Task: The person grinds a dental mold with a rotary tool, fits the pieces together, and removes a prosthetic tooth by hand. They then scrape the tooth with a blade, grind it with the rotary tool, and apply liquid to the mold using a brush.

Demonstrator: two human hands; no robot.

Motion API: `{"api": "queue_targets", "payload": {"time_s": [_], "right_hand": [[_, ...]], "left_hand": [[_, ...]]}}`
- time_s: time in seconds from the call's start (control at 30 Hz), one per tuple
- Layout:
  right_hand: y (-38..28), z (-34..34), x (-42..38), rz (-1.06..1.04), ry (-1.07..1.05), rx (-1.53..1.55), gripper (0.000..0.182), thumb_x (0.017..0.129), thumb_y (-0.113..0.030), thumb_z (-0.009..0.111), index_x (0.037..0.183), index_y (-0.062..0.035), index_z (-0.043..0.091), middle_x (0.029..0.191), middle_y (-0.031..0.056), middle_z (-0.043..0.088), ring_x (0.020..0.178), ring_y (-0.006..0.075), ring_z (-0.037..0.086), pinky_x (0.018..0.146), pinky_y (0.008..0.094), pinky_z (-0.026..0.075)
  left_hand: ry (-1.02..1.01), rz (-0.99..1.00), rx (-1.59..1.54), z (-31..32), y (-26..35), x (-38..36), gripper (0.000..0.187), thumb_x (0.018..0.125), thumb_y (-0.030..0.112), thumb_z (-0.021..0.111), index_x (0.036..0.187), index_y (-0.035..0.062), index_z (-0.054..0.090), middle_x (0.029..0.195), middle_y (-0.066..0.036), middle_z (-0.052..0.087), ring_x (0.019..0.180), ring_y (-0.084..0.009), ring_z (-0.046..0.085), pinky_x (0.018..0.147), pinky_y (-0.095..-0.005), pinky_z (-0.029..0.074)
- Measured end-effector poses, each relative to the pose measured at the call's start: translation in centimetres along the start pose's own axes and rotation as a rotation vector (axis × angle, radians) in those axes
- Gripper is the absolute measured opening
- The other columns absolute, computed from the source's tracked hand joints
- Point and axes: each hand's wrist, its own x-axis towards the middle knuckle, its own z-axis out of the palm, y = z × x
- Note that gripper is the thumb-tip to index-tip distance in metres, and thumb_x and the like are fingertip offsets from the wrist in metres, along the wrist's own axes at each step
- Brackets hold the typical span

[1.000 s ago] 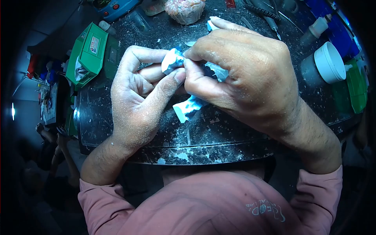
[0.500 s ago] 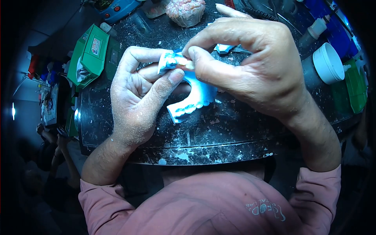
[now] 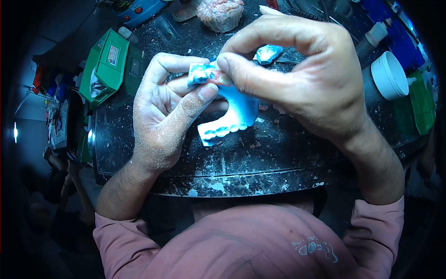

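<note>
Basically: black speckled worktable (image 3: 260, 167), dusted with white chips. Green box (image 3: 104, 63) at its left edge, white-lidded jar (image 3: 389, 74) at right, pinkish plaster cast (image 3: 220, 13) at the far side. Right hand (image 3: 302, 79) and left hand (image 3: 165, 116) meet above the table, both pinching a blue dental cast (image 3: 227, 114) between thumb and forefinger at its upper end. Small blue fragment (image 3: 268, 53) lies behind the right fingers.

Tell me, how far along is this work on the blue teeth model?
Seemingly midway. Chips and dust scattered on the table suggest trimming already done. In hand: the left hand holds the blue dental cast while the right hand pinches its upper end. A small blue piece lies behind. What remains cannot be told.
</note>
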Motion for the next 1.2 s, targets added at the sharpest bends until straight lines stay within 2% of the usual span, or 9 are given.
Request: {"api": "queue_targets", "payload": {"time_s": [0.2, 0.23, 0.3, 0.43, 0.57, 0.67, 0.77, 0.93, 1.2], "right_hand": [[0.2, -0.3, 0.1, 0.121, -0.012, 0.244, 0.015, 0.085, -0.008, 0.069, 0.093, 0.0036, 0.07, 0.078, 0.0048, 0.07, 0.069, 0.007, 0.062, 0.064, 0.0207, 0.05], [1.0, 0.0, 0.1, 0.078, 0.031, 0.184, 0.015, 0.086, -0.01, 0.069, 0.095, 0.0021, 0.07, 0.082, 0.0062, 0.07, 0.074, 0.0098, 0.064, 0.072, 0.0247, 0.051], [2.5, 0.2, 0.2, -0.012, 0.118, 0.061, 0.017, 0.087, -0.014, 0.069, 0.098, -0.0009, 0.071, 0.089, 0.009, 0.071, 0.083, 0.0155, 0.069, 0.088, 0.0326, 0.053], [3.1, -0.4, 0.4, -0.044, 0.085, 0.033, 0.022, 0.091, -0.017, 0.065, 0.102, 0.0012, 0.069, 0.093, 0.0104, 0.071, 0.09, 0.0152, 0.067, 0.086, 0.0295, 0.053], [2.9, -0.1, 0.5, -0.067, 0.053, 0.154, 0.021, 0.091, -0.017, 0.064, 0.101, 0.0013, 0.069, 0.092, 0.0086, 0.07, 0.088, 0.0132, 0.066, 0.084, 0.0268, 0.052], [2.7, 0.3, 0.7, -0.153, 0.021, 0.201, 0.019, 0.091, -0.014, 0.065, 0.101, 0.0017, 0.068, 0.094, 0.0073, 0.069, 0.088, 0.0113, 0.064, 0.083, 0.0251, 0.05], [2.7, 0.9, 0.4, -0.319, 0.041, 0.072, 0.015, 0.091, -0.01, 0.065, 0.1, 0.0022, 0.067, 0.095, 0.0081, 0.067, 0.091, 0.0123, 0.063, 0.083, 0.0261, 0.05], [2.4, 2.5, -0.2, -0.43, 0.117, -0.008, 0.015, 0.091, -0.009, 0.064, 0.101, 0.0024, 0.065, 0.093, 0.0104, 0.067, 0.092, 0.0155, 0.064, 0.082, 0.0292, 0.051], [2.0, 3.2, -0.7, -0.381, 0.108, -0.15, 0.014, 0.088, -0.006, 0.067, 0.099, 0.0022, 0.067, 0.094, 0.0116, 0.069, 0.092, 0.0159, 0.064, 0.082, 0.0289, 0.051]], "left_hand": [[-0.017, -0.013, -0.11, 0.2, 0.1, 0.4, 0.03, 0.093, 0.002, 0.057, 0.118, -0.0054, 0.042, 0.114, -0.028, 0.06, 0.103, -0.0245, 0.065, 0.085, -0.0342, 0.058], [-0.017, -0.009, -0.111, 0.1, 0.2, 0.5, 0.03, 0.093, 0.002, 0.057, 0.118, -0.0054, 0.042, 0.114, -0.028, 0.06, 0.103, -0.0245, 0.065, 0.085, -0.0342, 0.058], [-0.028, -0.107, 0.087, -0.4, 0.5, 1.1, 0.028, 0.092, 0.002, 0.059, 0.116, -0.005, 0.046, 0.118, -0.026, 0.06, 0.105, -0.0223, 0.064, 0.088, -0.0327, 0.056], [-0.087, -0.256, 0.419, -2.6, 0.3, 1.9, 0.029, 0.084, 0.008, 0.071, 0.11, 0.0008, 0.062, 0.113, -0.012, 0.063, 0.099, -0.0169, 0.064, 0.092, -0.031, 0.048], [-0.107, -0.354, 0.526, -3.4, 1.3, 2.2, 0.034, 0.081, 0.011, 0.074, 0.111, 0.0012, 0.064, 0.113, -0.009, 0.061, 0.1, -0.0154, 0.06, 0.092, -0.0301, 0.045], [0.05, 0.045, 0.98, -2.3, 2.3, 1.8, 0.044, 0.076, 0.019, 0.077, 0.118, 0.0101, 0.065, 0.111, -0.005, 0.062, 0.101, -0.0182, 0.054, 0.089, -0.0325, 0.044], [0.15, 0.304, 0.57, -0.9, 2.5, 0.9, 0.034, 0.086, 0.008, 0.067, 0.119, -0.001, 0.062, 0.111, -0.011, 0.064, 0.101, -0.0179, 0.061, 0.088, -0.029, 0.047], [0.133, 0.4, 0.221, 1.3, 2.0, -0.6, 0.042, 0.081, -0.002, 0.071, 0.12, -0.0064, 0.058, 0.111, -0.019, 0.066, 0.097, -0.0239, 0.067, 0.089, -0.033, 0.054], [0.113, 0.525, 0.399, -0.4, 1.3, -0.3, 0.029, 0.081, -0.011, 0.064, 0.11, -0.0032, 0.066, 0.108, -0.016, 0.066, 0.103, -0.022, 0.064, 0.09, -0.0308, 0.053]]}}
